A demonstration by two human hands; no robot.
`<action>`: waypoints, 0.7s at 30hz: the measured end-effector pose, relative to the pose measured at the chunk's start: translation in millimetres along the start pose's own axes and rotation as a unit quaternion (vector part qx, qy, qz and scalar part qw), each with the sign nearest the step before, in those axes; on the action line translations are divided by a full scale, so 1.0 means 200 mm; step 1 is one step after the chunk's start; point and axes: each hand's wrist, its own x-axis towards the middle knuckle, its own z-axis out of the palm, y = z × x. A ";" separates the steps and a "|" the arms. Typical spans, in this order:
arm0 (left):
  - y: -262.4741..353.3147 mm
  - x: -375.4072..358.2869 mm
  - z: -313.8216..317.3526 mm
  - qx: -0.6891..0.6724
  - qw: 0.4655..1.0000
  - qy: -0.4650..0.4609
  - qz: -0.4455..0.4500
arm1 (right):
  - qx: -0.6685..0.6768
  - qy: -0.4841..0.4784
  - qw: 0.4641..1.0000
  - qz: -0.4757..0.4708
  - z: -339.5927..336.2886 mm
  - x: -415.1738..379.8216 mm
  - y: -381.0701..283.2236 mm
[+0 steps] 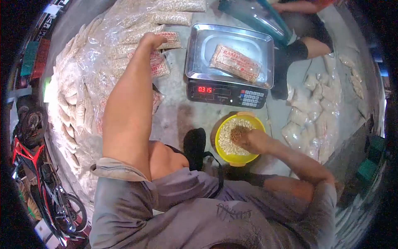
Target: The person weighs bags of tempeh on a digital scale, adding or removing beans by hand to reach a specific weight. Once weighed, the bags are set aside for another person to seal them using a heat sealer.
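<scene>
Reaching left hand onto printed clear packets in floor pile, fingers curled on top one. Right hand cupped in round yellow plastic bowl, pinching grains (likely top-up). Advice: add small pinches, watch steel-tray digital scale readout.

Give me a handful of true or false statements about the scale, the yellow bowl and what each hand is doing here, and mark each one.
1. One packet lies on the scale pan. True.
2. The right hand rests on the scale's keypad. False: it is in the yellow bowl, down among the pale grains.
3. The left hand reaches to the pile of packets beside the scale. True.
4. The scale's display is dark. False: it shows lit red digits.
5. The yellow bowl sits on the scale pan. False: it stands on the floor in front of the scale.
</scene>
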 end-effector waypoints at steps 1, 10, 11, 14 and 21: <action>-0.02 0.01 0.01 -0.019 1.000 -0.003 -0.001 | -0.033 -0.039 0.999 0.020 0.02 -0.01 0.03; 0.01 -0.05 -0.01 -0.017 0.999 0.027 0.009 | -0.030 0.016 0.998 0.046 -0.07 -0.02 -0.01; 0.01 -0.06 -0.02 -0.020 1.000 0.022 0.000 | -0.030 0.016 0.998 0.046 -0.04 -0.02 0.03; -0.06 0.05 0.05 -0.070 0.997 0.030 0.012 | -0.075 -0.029 0.997 0.015 -0.04 -0.02 0.06; -0.03 0.00 0.04 -0.063 0.997 0.036 0.033 | -0.046 -0.023 0.998 0.046 -0.08 -0.03 -0.01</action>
